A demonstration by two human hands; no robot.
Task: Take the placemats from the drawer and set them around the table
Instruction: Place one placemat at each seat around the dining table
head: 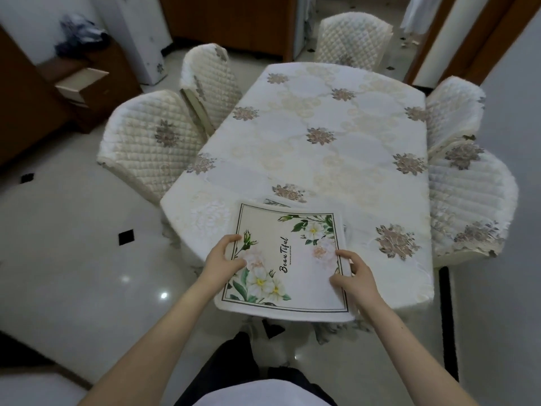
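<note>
Seen from above, looking down at a long dining table with clipped corners [322,159], draped in a cream tablecloth patterned with brownish flower medallions. At the near end, a stack of cream rectangular fabric placemats printed with white flowers, green leaves and the script word "Beautiful" [289,259], its far part over the tabletop and its near edge overhanging the table end, corners of lower mats peeking out behind the top one. Left hand [224,254] gripping the stack's left edge, thumb curled on top. Right hand [352,276] pinching the right edge, fingers bent over the border. Around the table, five chairs in quilted cream covers [152,142], two on each long side and one at the far end. Glossy pale tiled floor with small black diamond insets [87,259]. At upper left, a dark wooden cabinet with a pale drawer pulled open [79,83].
</note>
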